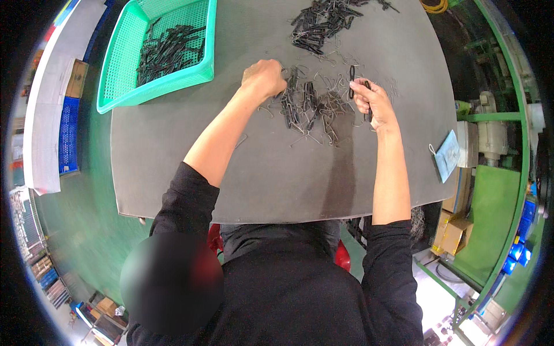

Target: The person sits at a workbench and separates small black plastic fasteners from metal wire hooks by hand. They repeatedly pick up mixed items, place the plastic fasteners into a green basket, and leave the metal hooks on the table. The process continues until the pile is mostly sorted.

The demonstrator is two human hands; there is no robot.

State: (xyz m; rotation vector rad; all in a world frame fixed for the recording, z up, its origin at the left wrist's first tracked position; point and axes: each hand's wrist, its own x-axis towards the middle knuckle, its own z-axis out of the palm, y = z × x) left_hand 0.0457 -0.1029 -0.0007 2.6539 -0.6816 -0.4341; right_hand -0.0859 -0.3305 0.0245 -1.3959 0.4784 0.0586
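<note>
Slim black bar-shaped pieces and bent metal wire hooks lie in a loose pile (311,98) on the grey tabletop (271,179). At the pile's left edge, my left hand (264,79) is closed with its fingers curled downward. Whatever it grips is hidden under the fingers. To the right of the pile, my right hand (372,101) holds black bar-shaped pieces. One black piece (352,74) stands upright at the thumb and fingertips, and another (367,109) runs along the palm. Thin loose wires (392,86) lie just beyond that hand.
At the back left, a green perforated basket (213,43) holds many similar black pieces. A second dark heap (320,26) sits at the far side. A blue face mask (447,155) lies at the table's right edge. Green machinery frames (522,144) stand beyond it.
</note>
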